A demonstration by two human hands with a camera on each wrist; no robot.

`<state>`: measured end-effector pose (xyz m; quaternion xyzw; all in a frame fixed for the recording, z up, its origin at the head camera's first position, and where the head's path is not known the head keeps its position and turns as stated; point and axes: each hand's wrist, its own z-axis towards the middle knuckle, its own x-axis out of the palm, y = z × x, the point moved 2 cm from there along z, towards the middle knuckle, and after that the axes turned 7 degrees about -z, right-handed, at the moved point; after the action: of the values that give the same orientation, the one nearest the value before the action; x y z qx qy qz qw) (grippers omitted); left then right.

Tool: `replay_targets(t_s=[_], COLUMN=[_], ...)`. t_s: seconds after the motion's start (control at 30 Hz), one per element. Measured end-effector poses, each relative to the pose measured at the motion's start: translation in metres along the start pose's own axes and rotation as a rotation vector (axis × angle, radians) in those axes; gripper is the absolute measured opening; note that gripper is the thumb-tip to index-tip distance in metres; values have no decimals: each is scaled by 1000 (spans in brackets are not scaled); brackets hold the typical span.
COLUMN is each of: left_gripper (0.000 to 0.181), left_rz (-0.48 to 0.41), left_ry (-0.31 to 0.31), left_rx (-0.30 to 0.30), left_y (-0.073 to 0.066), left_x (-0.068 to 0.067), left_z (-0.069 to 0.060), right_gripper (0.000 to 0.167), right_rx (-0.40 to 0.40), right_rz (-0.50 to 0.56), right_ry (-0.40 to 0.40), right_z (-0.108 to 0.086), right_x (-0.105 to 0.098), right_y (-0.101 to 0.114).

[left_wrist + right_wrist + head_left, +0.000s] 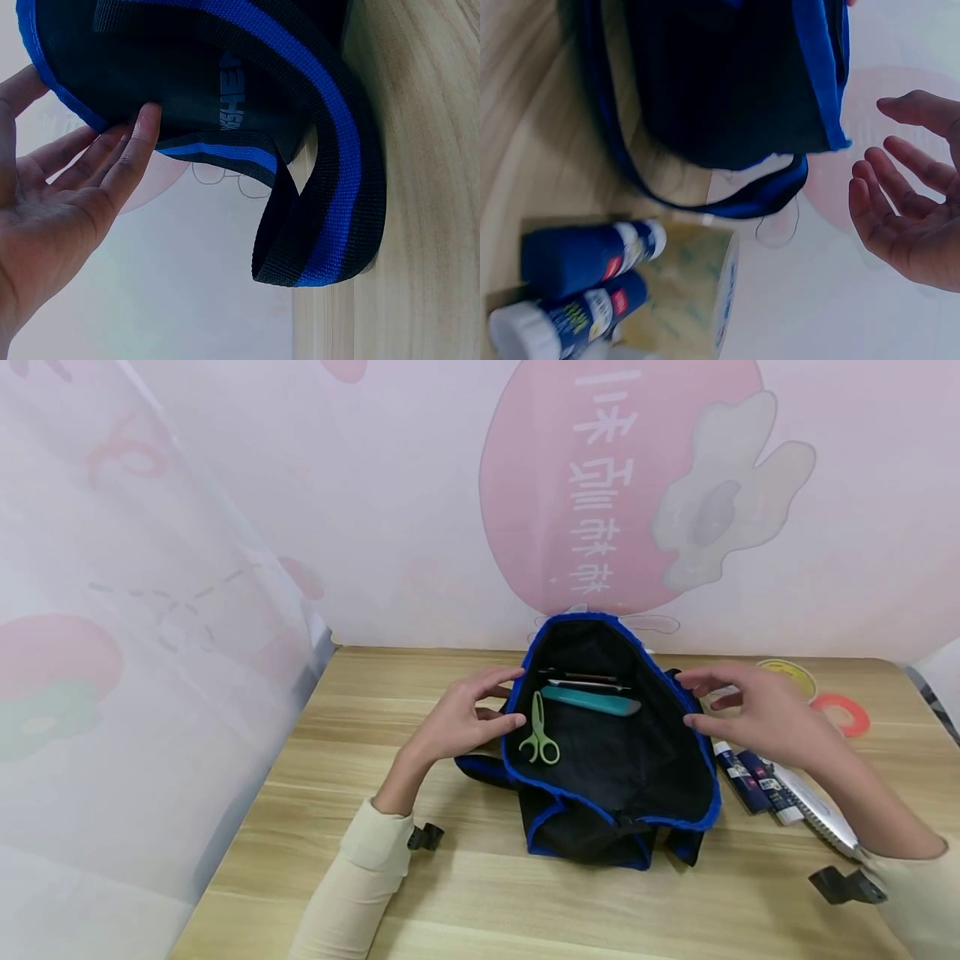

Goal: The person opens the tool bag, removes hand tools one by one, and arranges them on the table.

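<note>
A black tool bag with blue trim (600,777) stands with its mouth wide. Inside it lie small green scissors (538,739), a teal box cutter (591,700) and slim pen-like sticks (588,681). My left hand (468,714) holds the bag's left rim, thumb over the edge and other fingers along the outer side. Below those fingers a black-and-blue strap (337,172) loops out. Beside the opposite rim my right hand (772,714) hovers with fingers spread; the right wrist view shows a gap between it and the bag.
Right of the bag lie two dark blue glue sticks (752,785), a spiral notebook (821,814), a roll of clear tape (791,675) and a red-orange ring (855,714). A printed curtain (405,527) hangs behind the wooden table (315,827).
</note>
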<state>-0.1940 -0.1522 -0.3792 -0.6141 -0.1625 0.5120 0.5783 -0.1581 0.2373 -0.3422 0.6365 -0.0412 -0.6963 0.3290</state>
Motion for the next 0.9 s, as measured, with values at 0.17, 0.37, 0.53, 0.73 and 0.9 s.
replay_targets(t_s=[0.17, 0.37, 0.53, 0.73, 0.9], left_gripper=[64, 63, 64, 64, 64], left_rz=[-3, -2, -1, -12, -10], left_ry=[0, -3, -1, -2, -4], left_rx=[0, 3, -2, -10, -12], left_y=[1, 0, 1, 1, 1], left_x=[-1, -1, -1, -1, -1], left_z=[0, 0, 0, 0, 0], right_gripper=[48, 47, 46, 46, 46], right_rx=[-41, -79, -100, -129, -163], right_rz=[0, 2, 44, 72, 76], right_ry=[27, 34, 70, 101, 141], right_z=[15, 28, 38, 51, 63], right_x=[3, 8, 17, 29, 41], right_y=[16, 27, 32, 35, 34])
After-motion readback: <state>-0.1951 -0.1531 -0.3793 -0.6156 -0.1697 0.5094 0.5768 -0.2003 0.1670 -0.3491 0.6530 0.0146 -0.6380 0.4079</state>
